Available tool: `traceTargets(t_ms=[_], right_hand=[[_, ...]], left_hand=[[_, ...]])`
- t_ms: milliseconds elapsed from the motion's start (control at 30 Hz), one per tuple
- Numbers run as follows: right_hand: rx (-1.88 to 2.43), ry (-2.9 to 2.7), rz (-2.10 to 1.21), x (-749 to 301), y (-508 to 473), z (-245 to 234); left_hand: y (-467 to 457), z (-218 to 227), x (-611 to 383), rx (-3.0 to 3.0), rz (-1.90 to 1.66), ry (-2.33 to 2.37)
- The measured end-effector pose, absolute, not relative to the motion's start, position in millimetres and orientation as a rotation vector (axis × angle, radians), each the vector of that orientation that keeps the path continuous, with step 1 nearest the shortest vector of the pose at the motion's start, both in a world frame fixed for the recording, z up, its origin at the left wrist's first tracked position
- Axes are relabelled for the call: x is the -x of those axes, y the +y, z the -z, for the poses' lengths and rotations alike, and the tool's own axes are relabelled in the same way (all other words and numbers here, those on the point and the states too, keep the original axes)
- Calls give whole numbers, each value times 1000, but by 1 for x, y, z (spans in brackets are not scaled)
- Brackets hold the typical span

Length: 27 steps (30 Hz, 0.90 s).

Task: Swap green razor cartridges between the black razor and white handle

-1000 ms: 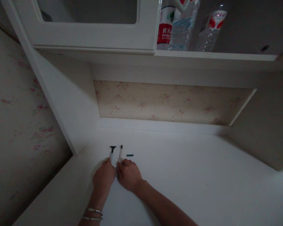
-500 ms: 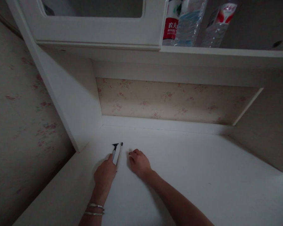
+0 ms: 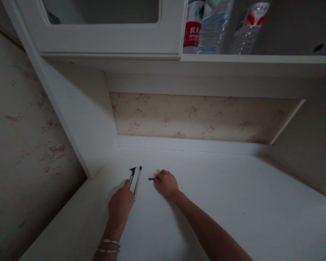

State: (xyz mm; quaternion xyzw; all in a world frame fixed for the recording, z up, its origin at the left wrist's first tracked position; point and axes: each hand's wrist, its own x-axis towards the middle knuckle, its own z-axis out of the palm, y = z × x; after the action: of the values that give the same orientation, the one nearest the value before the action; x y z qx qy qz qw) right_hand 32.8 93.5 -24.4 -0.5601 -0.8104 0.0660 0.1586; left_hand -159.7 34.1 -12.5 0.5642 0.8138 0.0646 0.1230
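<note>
Left hand [image 3: 121,204] gripping a razor [image 3: 132,176] by its slim handle — dark T-shaped head exposed; right hand [image 3: 166,184] pinching a short dark rod [image 3: 151,178]; slender dark-tipped stick [image 3: 137,184] between them — smooth white tabletop [image 3: 206,203] beneath.

T-shaped razor with black head and pale handle [image 3: 131,178]: lower handle gripped in left hand [image 3: 121,201]; head points to the back edge of the white surface [image 3: 206,188], tilted a little right, near the back-left corner. Slim pale stick with a dark tip [image 3: 137,183]: just right of the razor, roughly alongside, dark end toward the back edge, lower end beside the hand. Short dark-green rod [image 3: 151,178]: farther right, roughly parallel to the back edge; left end exposed, remainder hidden within right hand [image 3: 166,184].
</note>
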Motion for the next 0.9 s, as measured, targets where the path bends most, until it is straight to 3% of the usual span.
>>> traceTargets(t_ms=[900], right_hand=[[1591,-2223,-233,-5,90,27]], left_hand=[[31,5,157,-1619,-235,2417]])
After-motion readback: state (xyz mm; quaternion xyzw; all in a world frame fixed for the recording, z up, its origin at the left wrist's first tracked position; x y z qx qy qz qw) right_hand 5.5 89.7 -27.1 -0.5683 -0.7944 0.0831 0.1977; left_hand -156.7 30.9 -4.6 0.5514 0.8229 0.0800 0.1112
